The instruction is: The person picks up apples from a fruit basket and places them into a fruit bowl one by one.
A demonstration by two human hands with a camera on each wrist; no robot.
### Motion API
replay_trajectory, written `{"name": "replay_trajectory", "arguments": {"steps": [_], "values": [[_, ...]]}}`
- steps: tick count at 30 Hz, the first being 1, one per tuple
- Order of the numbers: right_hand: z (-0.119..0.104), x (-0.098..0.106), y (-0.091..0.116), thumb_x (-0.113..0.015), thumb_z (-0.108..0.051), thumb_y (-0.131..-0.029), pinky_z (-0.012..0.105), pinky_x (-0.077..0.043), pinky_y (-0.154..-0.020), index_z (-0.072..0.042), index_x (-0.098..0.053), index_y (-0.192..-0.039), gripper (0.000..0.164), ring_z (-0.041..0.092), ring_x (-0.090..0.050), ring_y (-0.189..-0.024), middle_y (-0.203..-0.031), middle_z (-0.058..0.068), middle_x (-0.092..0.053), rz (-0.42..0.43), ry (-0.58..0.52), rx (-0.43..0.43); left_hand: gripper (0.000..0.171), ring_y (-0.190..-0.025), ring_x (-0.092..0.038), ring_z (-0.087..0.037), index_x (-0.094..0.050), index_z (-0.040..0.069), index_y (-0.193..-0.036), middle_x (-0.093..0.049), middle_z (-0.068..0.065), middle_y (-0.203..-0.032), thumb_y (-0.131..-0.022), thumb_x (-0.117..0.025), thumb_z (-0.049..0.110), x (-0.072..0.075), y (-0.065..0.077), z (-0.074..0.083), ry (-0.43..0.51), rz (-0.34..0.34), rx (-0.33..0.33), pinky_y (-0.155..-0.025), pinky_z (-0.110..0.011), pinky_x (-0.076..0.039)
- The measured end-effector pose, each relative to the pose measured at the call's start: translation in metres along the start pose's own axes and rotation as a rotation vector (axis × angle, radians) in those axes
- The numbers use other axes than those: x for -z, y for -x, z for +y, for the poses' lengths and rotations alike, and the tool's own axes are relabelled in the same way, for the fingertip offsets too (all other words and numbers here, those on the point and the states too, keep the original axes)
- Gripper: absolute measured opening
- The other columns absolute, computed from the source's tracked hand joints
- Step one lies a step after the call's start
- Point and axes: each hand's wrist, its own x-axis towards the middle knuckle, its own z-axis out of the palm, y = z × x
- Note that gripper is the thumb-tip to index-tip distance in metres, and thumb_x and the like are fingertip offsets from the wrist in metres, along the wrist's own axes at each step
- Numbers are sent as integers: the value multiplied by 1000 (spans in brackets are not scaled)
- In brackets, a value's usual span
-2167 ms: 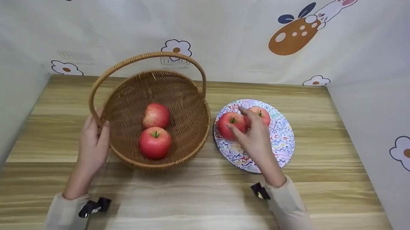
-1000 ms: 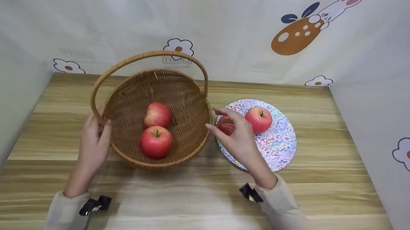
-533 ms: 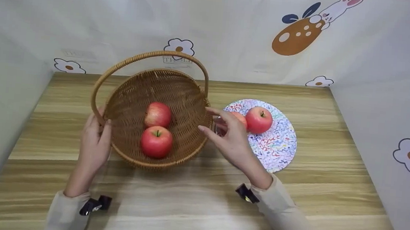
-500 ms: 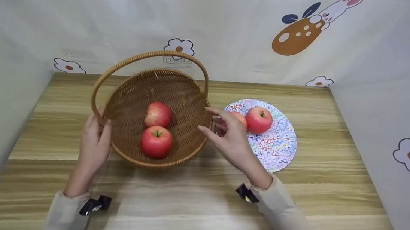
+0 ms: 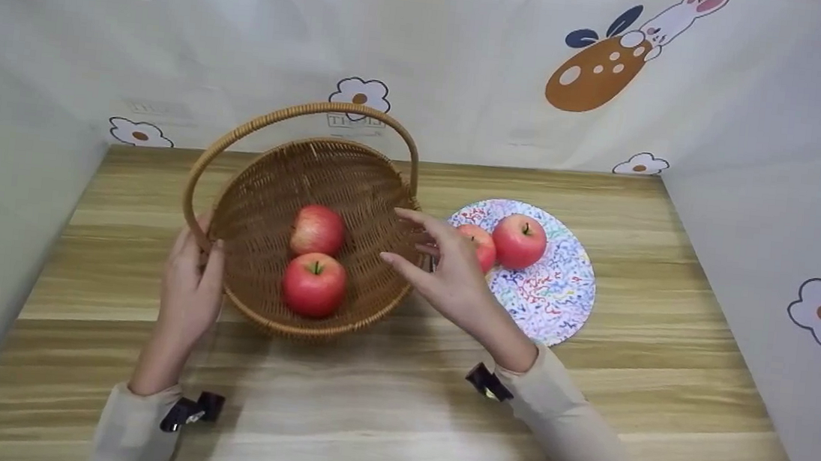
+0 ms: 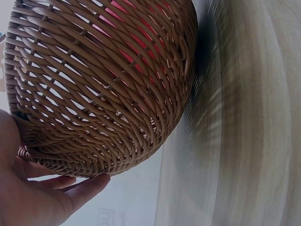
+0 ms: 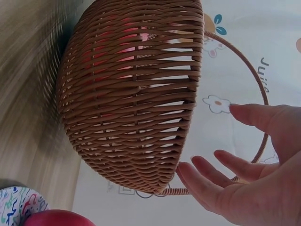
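A brown wicker basket point(image 5: 377, 190) with a tall arched handle stands on the table and holds two red apples point(image 5: 315, 284). My left hand point(image 5: 190, 288) grips its left rim at the handle's foot, thumb on the near side. In the left wrist view, that hand's fingers point(image 6: 89, 190) lie along the woven outside. My right hand point(image 5: 451, 279) overlaps the basket's right rim, thumb and fingers spread with nothing between them. The right wrist view has a fingertip point(image 7: 182, 169) right at the rim. Two more apples point(image 5: 519, 242) sit on a speckled round plate point(image 5: 555, 297), one partly hidden behind my right hand.
The wood-grain table point(image 5: 332, 419) meets a pale printed curtain point(image 5: 472, 63) behind the basket, and similar sheets rise at left and right. The plate lies close to the basket's right side. A small black camera point(image 5: 490, 383) is on each wrist.
My right hand has moved left, from around an apple on the plate to the basket's right rim, without carrying anything. The left hand and basket have stayed in place.
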Motion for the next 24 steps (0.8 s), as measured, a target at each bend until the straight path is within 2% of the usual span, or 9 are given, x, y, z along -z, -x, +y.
{"name": "replay_trajectory", "arguments": {"steps": [6,11,17,24], "values": [[-1,-4,-6,-81,-11,-94,44,-54,-107,-2,-60,-144,55,31,-63,-126,-139,18,-64,-62,-27,-4,47,-137,-48,-46,-44,-13,-153,-47,-33,-152,-109,-44,4,0,1,2,-9,-19,25,-105,-62,-47],[-2,-9,-15,-81,-14,-94,46,-53,-109,-3,-59,-145,57,32,-65,-124,-142,16,-63,-123,-43,-26,47,-139,-46,-48,-44,-13,-153,-47,-35,-151,-109,-44,3,0,1,3,11,-13,22,-107,-65,-44],[-4,-16,-23,-81,-16,-94,40,-55,-105,-4,-58,-147,59,33,-66,-121,-145,16,-61,-191,-41,-44,46,-136,-48,-47,-47,-13,-151,-50,-35,-149,-107,-46,2,0,2,1,2,11,3,-107,-55,-46],[-3,-25,-31,-82,-17,-94,36,-58,-98,-1,-56,-148,61,29,-67,-120,-141,17,-62,-243,-62,-62,45,-134,-49,-49,-49,-14,-149,-51,-37,-146,-106,-47,-1,-1,2,1,7,25,-22,-104,-66,-44]]}}
